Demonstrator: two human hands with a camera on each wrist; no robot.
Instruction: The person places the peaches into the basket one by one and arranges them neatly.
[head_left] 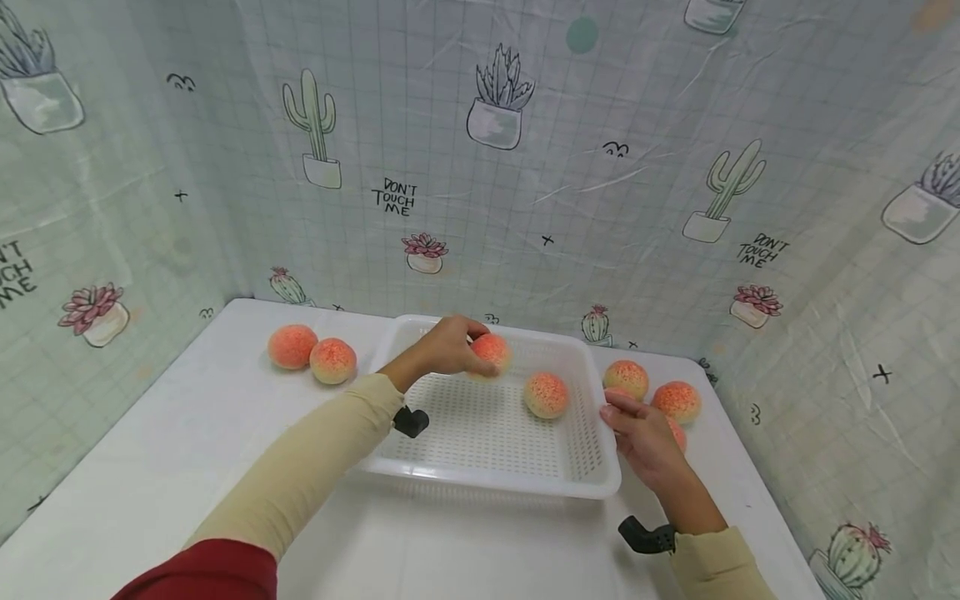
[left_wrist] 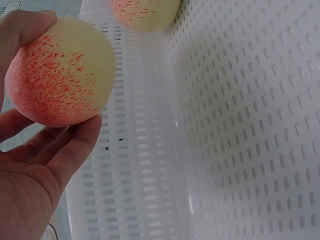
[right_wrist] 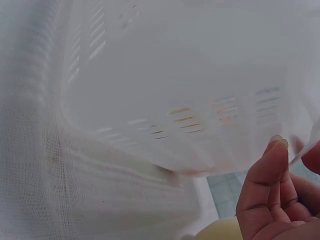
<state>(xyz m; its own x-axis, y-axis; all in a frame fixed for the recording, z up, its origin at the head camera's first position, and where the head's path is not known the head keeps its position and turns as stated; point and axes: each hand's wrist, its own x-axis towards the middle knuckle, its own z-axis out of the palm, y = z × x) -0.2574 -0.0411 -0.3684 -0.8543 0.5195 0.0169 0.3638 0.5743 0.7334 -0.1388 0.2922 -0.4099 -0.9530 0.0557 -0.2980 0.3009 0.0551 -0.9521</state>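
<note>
My left hand [head_left: 453,347] grips a pink-and-yellow peach [head_left: 491,354] above the far side of a white perforated plastic basket [head_left: 487,479]. In the left wrist view, the thumb lies on top of that peach [left_wrist: 65,75] and the fingers curl beneath it. A second peach [head_left: 546,395] sits inside the basket, towards the right. My right hand [head_left: 643,437] holds the basket's right rim between thumb and fingers. From the right wrist view, the fingers [right_wrist: 265,185] are bent under the rim beside the slotted wall.
Two peaches [head_left: 292,347] lie on the white table [head_left: 150,433] left of the basket. Several more [head_left: 677,402] are close behind and beside my right hand, partly hidden by it. Cactus-printed cloth [head_left: 450,183] hangs around the table's back and sides.
</note>
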